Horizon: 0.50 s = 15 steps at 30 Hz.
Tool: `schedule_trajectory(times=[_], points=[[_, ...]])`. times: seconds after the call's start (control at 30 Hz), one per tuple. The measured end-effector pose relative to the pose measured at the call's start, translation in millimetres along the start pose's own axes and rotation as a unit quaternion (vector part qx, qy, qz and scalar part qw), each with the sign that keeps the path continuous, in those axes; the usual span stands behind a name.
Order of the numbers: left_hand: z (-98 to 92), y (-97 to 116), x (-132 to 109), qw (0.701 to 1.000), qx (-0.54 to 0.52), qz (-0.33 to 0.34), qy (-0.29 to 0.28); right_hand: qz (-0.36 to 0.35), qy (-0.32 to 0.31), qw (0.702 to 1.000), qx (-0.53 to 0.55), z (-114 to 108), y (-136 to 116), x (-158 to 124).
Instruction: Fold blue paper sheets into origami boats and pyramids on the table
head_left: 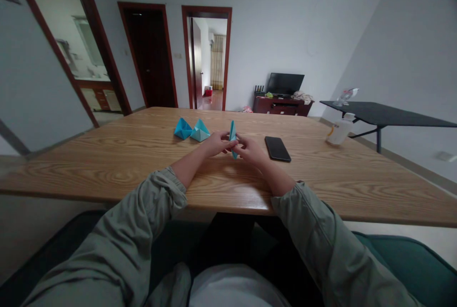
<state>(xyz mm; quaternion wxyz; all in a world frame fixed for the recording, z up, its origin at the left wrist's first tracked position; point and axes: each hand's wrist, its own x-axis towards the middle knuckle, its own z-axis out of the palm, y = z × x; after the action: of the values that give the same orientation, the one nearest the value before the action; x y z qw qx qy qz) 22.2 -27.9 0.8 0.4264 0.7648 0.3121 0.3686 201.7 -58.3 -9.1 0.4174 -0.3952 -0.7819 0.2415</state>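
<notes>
The left hand [216, 144] and right hand [253, 151] pinch the blue paper [233, 129] between them, left of the phone [277, 149]; it pokes past the grip above and below, off the desk [228, 188], I think.

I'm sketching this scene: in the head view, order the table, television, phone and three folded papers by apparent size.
Wooden table
Television
Black phone
Smallest, unranked: darker blue paper and lighter blue paper look alike; the held paper, between left hand and right hand, partly hidden, is unsure.
</notes>
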Motion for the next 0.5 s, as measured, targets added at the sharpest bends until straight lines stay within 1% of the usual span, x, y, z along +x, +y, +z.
schedule_trajectory(times=[0.1,0.27,0.5], points=[[0.2,0.8,-0.4,1.000,0.001,0.003,-0.003,-0.006,-0.009,1.000,0.002,-0.3,-2.0,0.0],[2.3,-1.8,1.7,1.000,0.000,0.006,-0.016,0.012,0.007,1.000,-0.019,1.5,0.7,1.9],[0.7,-3.5,3.2,0.999,-0.039,-0.018,0.004,0.014,0.002,1.000,-0.022,-0.3,-0.6,0.7]])
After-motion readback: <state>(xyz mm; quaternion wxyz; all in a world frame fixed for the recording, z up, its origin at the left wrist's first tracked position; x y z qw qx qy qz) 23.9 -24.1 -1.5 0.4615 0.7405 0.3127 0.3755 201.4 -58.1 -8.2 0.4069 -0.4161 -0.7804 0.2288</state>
